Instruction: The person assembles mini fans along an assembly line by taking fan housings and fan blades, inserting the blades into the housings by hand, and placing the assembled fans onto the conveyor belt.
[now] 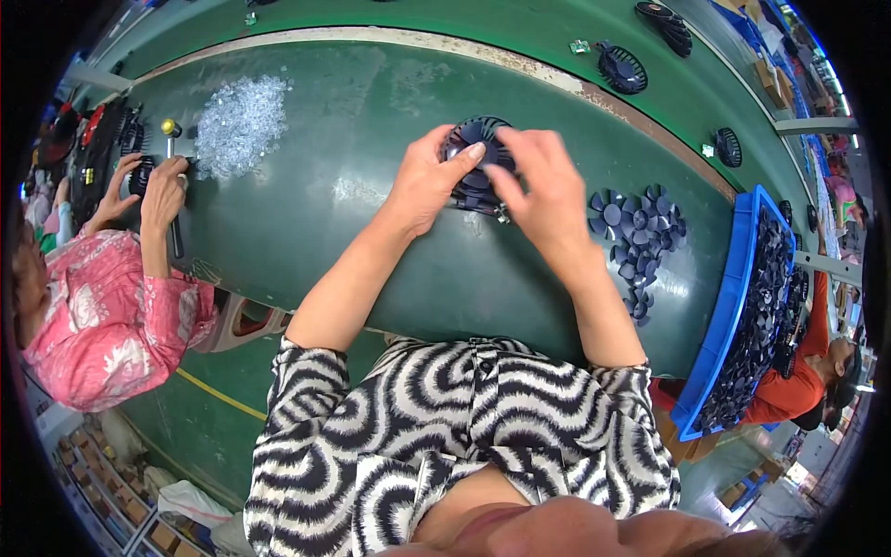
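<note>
Over the middle of the green bench, my left hand point(427, 178) is closed round the edge of a small dark fan point(475, 139) with a round slatted housing, its thumb across the front. My right hand point(543, 186) is at the fan's right side, slightly blurred. Its thumb and fingers are apart, with the tips over the fan's rim; whether they press on it I cannot tell. Beneath the fan a small circuit board point(503, 214) shows. Right of my right hand lies a loose pile of dark fan blades point(640, 223).
A heap of small clear pieces point(239, 125) lies at the bench's left. Beyond it, a co-worker in pink point(121, 306) handles a yellow-headed tool point(171, 130). A blue crate point(729, 306) of dark parts stands at right. Fan units point(623, 70) sit on the green strip behind.
</note>
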Demonstrator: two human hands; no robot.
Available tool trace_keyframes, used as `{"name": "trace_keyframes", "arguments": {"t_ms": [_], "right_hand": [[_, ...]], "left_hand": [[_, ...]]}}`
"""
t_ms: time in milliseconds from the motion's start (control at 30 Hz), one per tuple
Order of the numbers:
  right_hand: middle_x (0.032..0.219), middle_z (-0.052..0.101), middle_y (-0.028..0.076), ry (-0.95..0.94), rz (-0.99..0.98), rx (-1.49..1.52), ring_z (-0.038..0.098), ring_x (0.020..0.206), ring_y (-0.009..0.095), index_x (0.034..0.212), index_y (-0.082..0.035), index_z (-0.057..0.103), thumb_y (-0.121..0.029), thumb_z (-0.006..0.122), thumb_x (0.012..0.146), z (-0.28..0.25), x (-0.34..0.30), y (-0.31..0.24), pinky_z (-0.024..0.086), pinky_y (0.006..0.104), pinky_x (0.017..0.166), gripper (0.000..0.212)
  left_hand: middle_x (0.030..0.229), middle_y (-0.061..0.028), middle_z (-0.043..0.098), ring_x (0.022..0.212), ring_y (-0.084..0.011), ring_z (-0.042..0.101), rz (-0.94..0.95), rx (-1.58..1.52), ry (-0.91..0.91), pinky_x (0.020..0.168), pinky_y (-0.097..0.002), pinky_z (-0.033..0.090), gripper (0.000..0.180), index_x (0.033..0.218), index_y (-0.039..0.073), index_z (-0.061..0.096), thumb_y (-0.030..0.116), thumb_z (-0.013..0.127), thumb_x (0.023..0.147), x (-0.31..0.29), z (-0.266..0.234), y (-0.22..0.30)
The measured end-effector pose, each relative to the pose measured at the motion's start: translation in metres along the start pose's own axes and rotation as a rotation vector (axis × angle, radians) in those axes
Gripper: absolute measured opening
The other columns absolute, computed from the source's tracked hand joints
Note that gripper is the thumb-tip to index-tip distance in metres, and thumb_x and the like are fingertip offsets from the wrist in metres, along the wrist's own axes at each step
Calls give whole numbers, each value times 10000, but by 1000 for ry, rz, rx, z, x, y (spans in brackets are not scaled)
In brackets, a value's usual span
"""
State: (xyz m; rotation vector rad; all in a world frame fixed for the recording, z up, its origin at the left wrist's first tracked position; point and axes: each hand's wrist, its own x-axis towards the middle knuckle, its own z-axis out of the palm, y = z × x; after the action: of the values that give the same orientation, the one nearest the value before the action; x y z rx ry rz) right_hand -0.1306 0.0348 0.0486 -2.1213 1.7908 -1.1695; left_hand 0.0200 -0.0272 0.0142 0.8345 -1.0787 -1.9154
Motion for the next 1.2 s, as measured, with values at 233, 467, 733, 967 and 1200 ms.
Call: {"name": "trace_keyframes", "arguments": {"t_ms": [233, 467, 733, 967, 1200], "right_hand": [[822, 647, 51, -320, 479, 425, 561, 750, 101, 1015, 38, 621, -167, 785, 724, -1, 4, 32, 479, 278, 679, 392], [785, 627, 22, -421, 610, 572, 538, 715, 87, 951, 41, 626, -188, 785, 748, 4, -1, 50, 461, 262, 640, 345], [928, 661, 108, 181, 603, 530, 634, 805, 176, 1150, 36, 569, -147, 716, 815, -47, 10, 94, 503, 301, 648, 409], [987, 581, 144, -468, 420, -533, 557, 999, 334, 1118, -65, 589, -78, 689, 755, -103, -43, 51, 481, 418, 810, 376], [945, 572, 147, -395, 332, -414, 594, 882, 360, 1095, -89, 596, -124, 701, 759, -71, -53, 55, 500, 439, 731, 354]], "left_hand": [[885, -83, 657, 782, -100, 584, 178, 576, 12, 690, -263, 486, 268, 1031, -56, 599, 138, 657, 856, -1, -4, -2], [970, -106, 654, 831, -122, 593, 22, 442, -36, 732, -270, 496, 309, 1114, -61, 571, 120, 647, 875, 3, 6, -5], [1142, -128, 595, 1032, -180, 583, 196, 251, 184, 869, -304, 490, 406, 1267, -49, 472, 144, 595, 931, 11, -14, 4], [1060, -130, 631, 949, -186, 615, 26, 315, 33, 805, -304, 508, 356, 1221, -59, 499, 143, 573, 937, 8, -8, -2], [978, -127, 645, 858, -168, 631, 111, 315, 66, 766, -288, 513, 258, 1144, -49, 545, 87, 566, 926, 0, -3, -10]]}}
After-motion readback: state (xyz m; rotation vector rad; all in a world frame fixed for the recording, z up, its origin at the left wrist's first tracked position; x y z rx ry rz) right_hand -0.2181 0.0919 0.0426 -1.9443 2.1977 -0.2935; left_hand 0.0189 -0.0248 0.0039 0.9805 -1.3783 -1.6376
